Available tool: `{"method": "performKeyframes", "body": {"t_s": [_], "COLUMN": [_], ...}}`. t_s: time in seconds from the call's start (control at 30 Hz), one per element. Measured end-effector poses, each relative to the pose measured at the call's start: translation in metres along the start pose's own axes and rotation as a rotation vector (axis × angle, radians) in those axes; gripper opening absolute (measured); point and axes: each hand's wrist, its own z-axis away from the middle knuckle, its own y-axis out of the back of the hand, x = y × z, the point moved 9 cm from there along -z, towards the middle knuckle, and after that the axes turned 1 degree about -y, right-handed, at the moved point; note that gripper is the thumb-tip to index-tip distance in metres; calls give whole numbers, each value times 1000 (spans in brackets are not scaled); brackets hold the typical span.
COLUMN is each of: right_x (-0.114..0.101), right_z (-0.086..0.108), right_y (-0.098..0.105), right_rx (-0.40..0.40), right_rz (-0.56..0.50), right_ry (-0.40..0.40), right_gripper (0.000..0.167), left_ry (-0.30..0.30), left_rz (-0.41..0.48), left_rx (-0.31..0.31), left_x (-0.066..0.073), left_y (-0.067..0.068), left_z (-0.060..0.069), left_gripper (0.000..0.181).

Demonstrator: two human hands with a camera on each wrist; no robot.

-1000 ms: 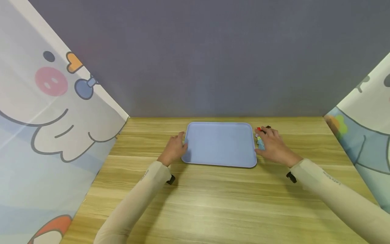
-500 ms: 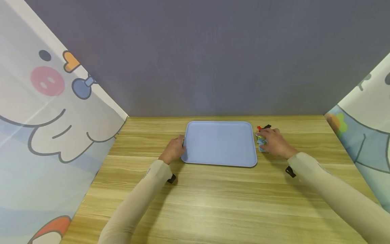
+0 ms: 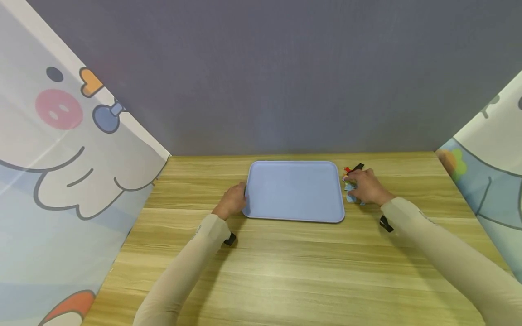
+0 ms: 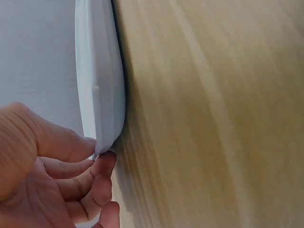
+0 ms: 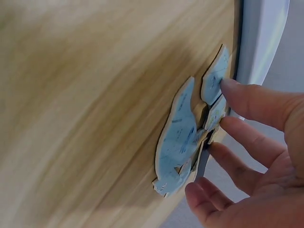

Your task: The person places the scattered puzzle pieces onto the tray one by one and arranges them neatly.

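Left fingers (image 4: 76, 187) pinch a tray (image 3: 295, 191); right fingers (image 5: 254, 137), spread, touch flat pieces (image 5: 175, 137); gathering seems the step, next likely needing a closing pinch.

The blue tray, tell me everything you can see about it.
The tray is pale blue, rectangular and shallow, with rounded corners, a plain flat floor and a low raised rim. It looks like smooth plastic. It appears to lie level on the wood-grain table, its longer sides running left to right. The person's left hand pinches its rim at the left end. Flat light-blue pieces lie just beyond its right end. Its underside is hidden.
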Motion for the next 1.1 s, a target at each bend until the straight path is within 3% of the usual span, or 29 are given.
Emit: {"method": "performKeyframes", "body": {"t_s": [0.17,0.37,0.53,0.77,1.1], "right_x": [4,9,11,16,20], "right_z": [-1,0,-2,-3,-8], "right_y": [2,4,6,6,9], "right_rx": [12,22,27,54,112], "right_rz": [-11,-44,-39,-106,-236], "right_ry": [-17,-13,0,-62,-96], "right_gripper": [41,34,34,35,31], "left_ry": [10,-31,-72,-122,-124], "left_rz": [37,88,101,87,104], "left_rx": [-35,-79,-67,-56,-51], "left_x": [1,4,3,3,-7], "left_y": [-3,-10,-12,-12,-6], "left_z": [2,4,2,1,2], "left_gripper": [47,58,56,55,54]}}
